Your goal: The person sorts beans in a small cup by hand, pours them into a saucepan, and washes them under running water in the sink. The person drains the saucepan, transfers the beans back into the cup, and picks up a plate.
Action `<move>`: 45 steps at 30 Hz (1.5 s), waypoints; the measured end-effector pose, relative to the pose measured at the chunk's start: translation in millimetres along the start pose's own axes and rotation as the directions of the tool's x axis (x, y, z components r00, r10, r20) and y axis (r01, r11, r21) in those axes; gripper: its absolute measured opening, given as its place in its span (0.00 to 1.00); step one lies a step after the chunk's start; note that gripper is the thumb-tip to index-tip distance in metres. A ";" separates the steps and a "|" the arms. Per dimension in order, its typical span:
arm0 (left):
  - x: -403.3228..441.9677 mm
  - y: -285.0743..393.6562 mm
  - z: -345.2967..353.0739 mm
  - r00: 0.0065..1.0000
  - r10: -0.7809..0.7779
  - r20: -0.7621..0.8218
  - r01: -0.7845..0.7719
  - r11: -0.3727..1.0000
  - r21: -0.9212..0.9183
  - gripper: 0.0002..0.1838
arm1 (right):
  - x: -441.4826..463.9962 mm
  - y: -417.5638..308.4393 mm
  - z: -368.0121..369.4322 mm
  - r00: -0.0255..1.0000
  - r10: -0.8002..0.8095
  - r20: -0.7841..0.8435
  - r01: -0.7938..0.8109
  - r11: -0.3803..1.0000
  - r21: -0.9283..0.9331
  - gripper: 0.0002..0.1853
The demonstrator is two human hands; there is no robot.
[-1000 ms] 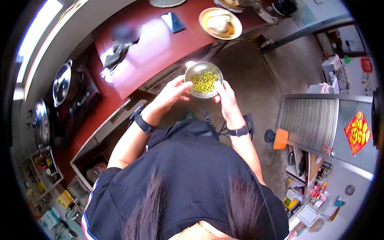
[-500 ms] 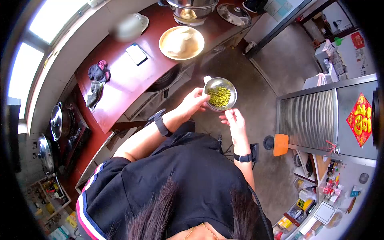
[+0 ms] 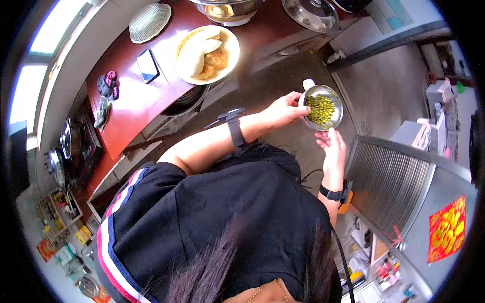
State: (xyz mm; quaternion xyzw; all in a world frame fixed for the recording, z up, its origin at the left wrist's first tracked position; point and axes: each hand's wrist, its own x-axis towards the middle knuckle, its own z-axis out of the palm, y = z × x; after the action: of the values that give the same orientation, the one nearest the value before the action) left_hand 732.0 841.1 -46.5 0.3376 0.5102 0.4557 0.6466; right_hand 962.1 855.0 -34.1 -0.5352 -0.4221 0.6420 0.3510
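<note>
A metal cup (image 3: 338, 96) with a pale handle on its far side holds small green beans (image 3: 321, 109) that look like mung beans. It hangs over the floor, away from the counter. My left hand (image 3: 287, 110) grips the cup's left rim, its thumb at the edge over the inside. At the near rim, my right hand (image 3: 332, 150) has its thumb and fingertips on the metal. Both wrists wear black bands.
On the red counter (image 3: 132, 107) are a bowl of dumpling-like food (image 3: 233, 53), a phone (image 3: 147, 66), a white mesh basket (image 3: 150, 23), dark cloths (image 3: 107, 85), a steamer pot (image 3: 227, 12) and a lid (image 3: 310, 15). A grey ribbed cabinet (image 3: 389, 184) stands at right.
The view has turned, and the cup with both hands has shifted right, farther from the counter. My hold on the cup looks the same.
</note>
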 end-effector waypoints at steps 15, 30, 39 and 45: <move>-35.2 -0.8 -257.7 0.392 0.388 -0.834 0.636 0.541 0.551 0.59 | 127.7 -56.9 -89.1 0.988 0.032 0.152 -0.041 0.998 0.056 0.13; -88.0 11.6 -261.9 0.249 0.220 -0.943 -0.330 0.935 0.131 0.27 | 182.4 -96.6 -67.0 0.978 0.012 0.210 -0.027 0.997 0.066 0.13; -63.6 0.2 -146.9 0.552 0.217 -0.805 -0.376 0.927 -0.008 0.26 | 207.3 -117.1 -42.0 0.981 0.000 0.194 -0.016 0.997 0.077 0.13; 34.7 2.8 -70.6 0.869 0.222 -0.442 -0.300 0.947 -0.115 0.31 | 237.3 -119.4 -64.7 0.986 0.002 0.169 -0.016 0.997 0.078 0.14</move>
State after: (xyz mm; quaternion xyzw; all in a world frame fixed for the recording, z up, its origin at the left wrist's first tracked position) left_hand 665.3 872.6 -73.9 0.2371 0.5444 0.6455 0.4803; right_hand 982.8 1127.3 -21.9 -0.4664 -0.4222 0.7028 0.3320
